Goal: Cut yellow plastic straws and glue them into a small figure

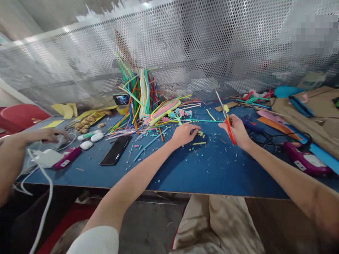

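My right hand (237, 132) grips a pair of scissors (230, 131) by the orange-red handles. Their blades point up and away over the blue table (169, 176), and a small yellow fuzzy piece (226, 108) shows beside them. Low over the tabletop, my left hand (185, 134) has thumb and forefinger brought together; whatever may be between them is too small to name. Short yellow pipe cleaner pieces (199, 143) lie just by these fingertips. Behind this hand stands a pale green stem with blue and pink fuzzy flowers (179, 114).
A big bundle of coloured pipe cleaners (143, 95) stands before the perforated metal screen (206, 53). A black phone (116, 151) lies left of my forearm. Another person's hand (50, 135) is near a purple power strip (66, 158). At right are a second purple strip (304, 160) and cardboard (293, 106).
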A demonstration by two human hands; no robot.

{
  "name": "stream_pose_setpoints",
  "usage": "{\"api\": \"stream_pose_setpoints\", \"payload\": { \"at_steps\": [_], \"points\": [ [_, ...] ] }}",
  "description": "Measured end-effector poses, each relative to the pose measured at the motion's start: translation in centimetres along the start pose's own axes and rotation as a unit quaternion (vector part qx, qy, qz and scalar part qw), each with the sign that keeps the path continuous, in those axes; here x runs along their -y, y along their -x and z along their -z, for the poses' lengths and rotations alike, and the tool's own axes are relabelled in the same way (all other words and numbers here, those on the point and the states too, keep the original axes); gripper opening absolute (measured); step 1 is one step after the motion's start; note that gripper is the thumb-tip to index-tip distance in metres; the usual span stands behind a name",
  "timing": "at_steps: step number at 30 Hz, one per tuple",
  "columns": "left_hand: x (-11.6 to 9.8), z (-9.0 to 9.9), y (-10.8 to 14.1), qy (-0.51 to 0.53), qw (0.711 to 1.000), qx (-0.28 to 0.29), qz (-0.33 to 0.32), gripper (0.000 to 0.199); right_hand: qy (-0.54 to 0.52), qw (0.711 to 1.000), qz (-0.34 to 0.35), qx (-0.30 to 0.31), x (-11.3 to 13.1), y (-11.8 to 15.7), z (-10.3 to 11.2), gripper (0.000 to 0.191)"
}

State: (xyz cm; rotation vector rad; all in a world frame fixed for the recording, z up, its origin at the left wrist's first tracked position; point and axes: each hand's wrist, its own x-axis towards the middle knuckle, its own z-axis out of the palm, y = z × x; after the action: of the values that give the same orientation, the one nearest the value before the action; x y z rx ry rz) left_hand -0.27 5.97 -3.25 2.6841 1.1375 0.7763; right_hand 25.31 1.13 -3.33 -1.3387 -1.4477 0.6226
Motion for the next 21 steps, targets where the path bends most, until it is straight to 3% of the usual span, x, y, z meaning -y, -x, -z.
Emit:
{"api": "stream_pose_setpoints", "payload": {
  "at_steps": [6, 10, 16, 21],
  "points": [
    [2.1, 0.4, -0.3, -0.063, 0.993, -0.082, 0.059, 0.027, -0.004, 1.000, -0.018, 0.001, -0.1, -0.1, -0.1, 0.037],
    [3.2, 0.0, -0.2, -0.109, 0.987, -0.062, 0.101, 0.028, -0.003, 1.000, -0.009, 0.010, 0.2, 0.1, -0.1, 0.037],
    [3.4, -0.3, -0.2, -0.165, 0.979, -0.049, 0.113, 0.031, 0.000, 1.000, -0.003, 0.015, 0.2, 0.1, -0.1, 0.036],
    [3.5, 0.7, -0.3, -0.162, 0.983, -0.038, 0.080, 0.024, 0.005, 1.000, -0.005, 0.015, 0.0, 0.0, -0.2, 0.039]
  ]
}}
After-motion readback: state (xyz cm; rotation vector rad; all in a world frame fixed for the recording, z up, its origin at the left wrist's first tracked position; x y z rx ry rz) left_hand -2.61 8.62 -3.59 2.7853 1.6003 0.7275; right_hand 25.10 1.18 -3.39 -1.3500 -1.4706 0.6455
